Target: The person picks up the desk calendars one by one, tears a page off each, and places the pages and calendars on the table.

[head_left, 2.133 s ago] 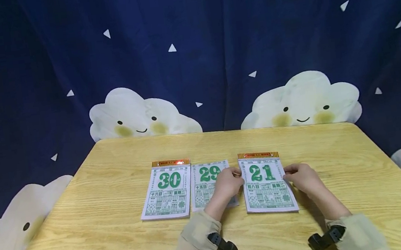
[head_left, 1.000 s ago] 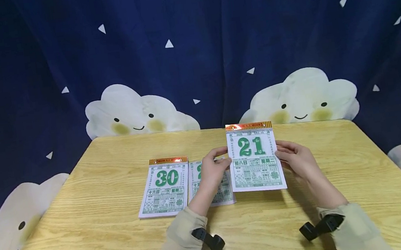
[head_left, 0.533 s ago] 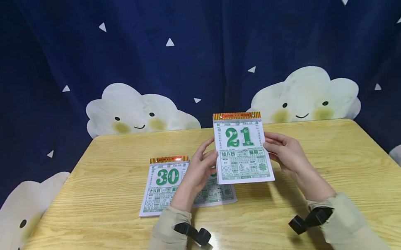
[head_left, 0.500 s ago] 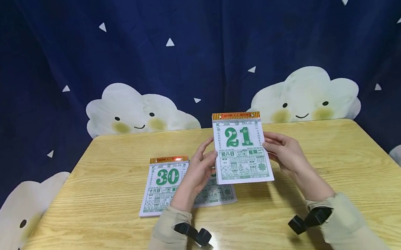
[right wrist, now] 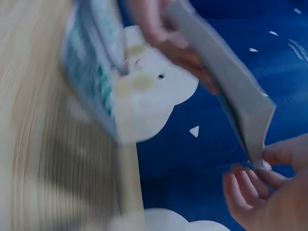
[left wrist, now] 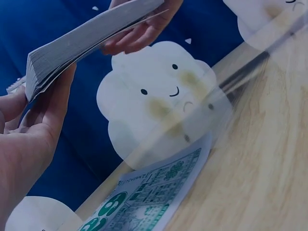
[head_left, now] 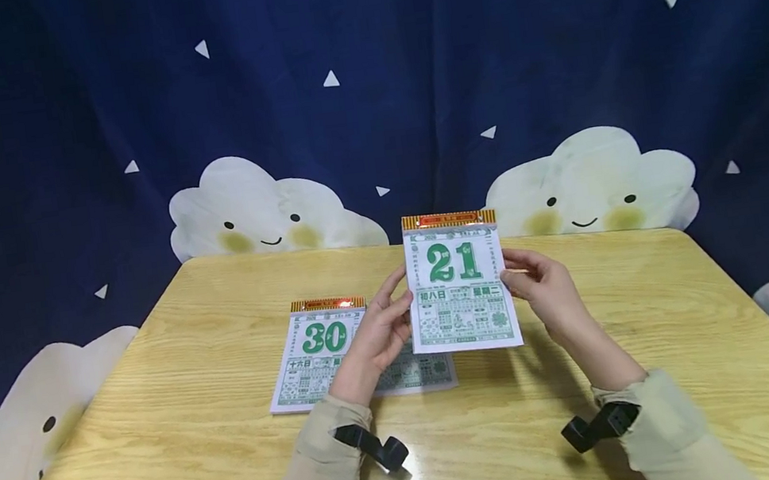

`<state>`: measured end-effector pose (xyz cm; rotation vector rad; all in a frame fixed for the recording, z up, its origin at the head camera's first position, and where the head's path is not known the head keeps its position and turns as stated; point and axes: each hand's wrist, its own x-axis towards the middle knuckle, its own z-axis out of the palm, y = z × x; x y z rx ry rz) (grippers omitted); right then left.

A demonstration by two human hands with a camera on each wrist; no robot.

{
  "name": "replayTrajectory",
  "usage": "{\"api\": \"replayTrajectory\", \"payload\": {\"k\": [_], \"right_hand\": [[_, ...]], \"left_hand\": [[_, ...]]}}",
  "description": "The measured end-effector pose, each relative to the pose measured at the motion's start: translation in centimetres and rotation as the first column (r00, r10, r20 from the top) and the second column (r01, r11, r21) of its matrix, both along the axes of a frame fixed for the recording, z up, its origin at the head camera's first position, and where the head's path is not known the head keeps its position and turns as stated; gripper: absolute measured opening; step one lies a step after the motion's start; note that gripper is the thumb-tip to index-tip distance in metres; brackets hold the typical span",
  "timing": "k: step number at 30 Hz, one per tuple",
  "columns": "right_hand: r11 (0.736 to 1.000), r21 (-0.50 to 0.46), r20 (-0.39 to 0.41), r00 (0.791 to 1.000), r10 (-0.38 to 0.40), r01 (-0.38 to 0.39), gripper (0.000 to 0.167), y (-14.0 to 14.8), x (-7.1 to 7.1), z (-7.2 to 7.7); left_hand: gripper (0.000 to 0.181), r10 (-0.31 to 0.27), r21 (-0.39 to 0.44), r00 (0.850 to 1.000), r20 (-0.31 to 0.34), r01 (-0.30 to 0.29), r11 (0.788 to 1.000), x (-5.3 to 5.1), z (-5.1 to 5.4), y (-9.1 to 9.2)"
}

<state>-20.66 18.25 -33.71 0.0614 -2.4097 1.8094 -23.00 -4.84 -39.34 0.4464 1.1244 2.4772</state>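
Note:
A tear-off calendar [head_left: 462, 294] with a green 21 and a red-and-gold top strip is held up above the table, its face toward the head camera. My left hand [head_left: 377, 341] pinches its left edge, thumb at the front side and fingers behind. On the opposite edge my right hand [head_left: 551, 291] grips in the same way. The thick page block [left wrist: 91, 41] shows edge-on in the left wrist view, slightly bent. A calendar showing 30 [head_left: 309, 365] lies on the table, partly behind my left hand. Beside it, another calendar [head_left: 419, 378] is mostly covered.
The wooden table [head_left: 166, 459] reaches back to a dark blue curtain [head_left: 367, 98] with white triangles and smiling clouds. A black wrist camera [head_left: 374, 445] sits on my left sleeve, another camera [head_left: 602, 425] on the right one.
The calendar showing 21 lay on the table at first; both hands have lifted it and brought it left, over part of the 29 calendar. Over the last half second it has hardly moved.

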Motion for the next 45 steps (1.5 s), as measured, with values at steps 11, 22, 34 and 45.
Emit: {"api": "replayTrajectory", "payload": {"k": [11, 22, 34, 45], "right_hand": [[0.889, 0.456, -0.541, 0.804, 0.247, 0.034, 0.018, -0.7, 1.1, 0.2], [0.74, 0.647, -0.457, 0.684, 0.569, -0.184, 0.026, -1.3, 1.4, -0.6], [0.667, 0.732, -0.406, 0.696, 0.592, -0.14, 0.027, -1.5, 1.4, -1.0], [0.706, 0.69, -0.424, 0.702, 0.573, -0.16, 0.007, -1.9, 1.6, -0.9]], "left_hand": [[0.051, 0.012, 0.043, 1.0, 0.001, -0.012, 0.999, -0.1, 0.0, -0.1], [0.049, 0.032, 0.048, 0.999, -0.003, -0.032, 0.998, -0.2, 0.0, -0.1], [0.049, 0.035, 0.044, 0.999, 0.009, -0.036, 0.998, -0.3, -0.2, 0.0], [0.05, 0.055, 0.02, 0.998, 0.024, -0.055, 0.998, -0.3, -0.4, -0.1]]}}
